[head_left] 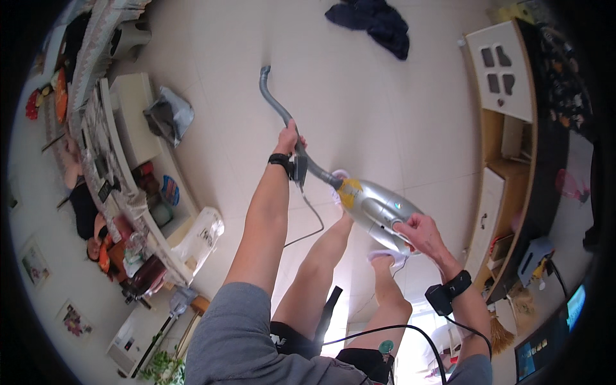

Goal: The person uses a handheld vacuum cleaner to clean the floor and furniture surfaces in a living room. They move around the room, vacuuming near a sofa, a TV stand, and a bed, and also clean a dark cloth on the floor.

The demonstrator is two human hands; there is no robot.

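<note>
My left hand (289, 138) is closed around the grey ribbed hose (315, 168) of a vacuum cleaner. The hose's free end points away from me over the pale tiled floor (308, 29). Its other end joins the silver vacuum cleaner body (385, 204), which has yellow tape round its nose. My right hand (417, 231) grips the handle at the rear of that body, holding it above my feet in light slippers. Both wrists wear black straps with small boxes and cables.
Dark cloth (380, 24) lies on the floor ahead. A low table (163, 192) with shelves and a grey bag (171, 115) stand to the left; a person lies beyond. A white and wood cabinet (500, 72) lines the right side. A cord trails behind the vacuum cleaner.
</note>
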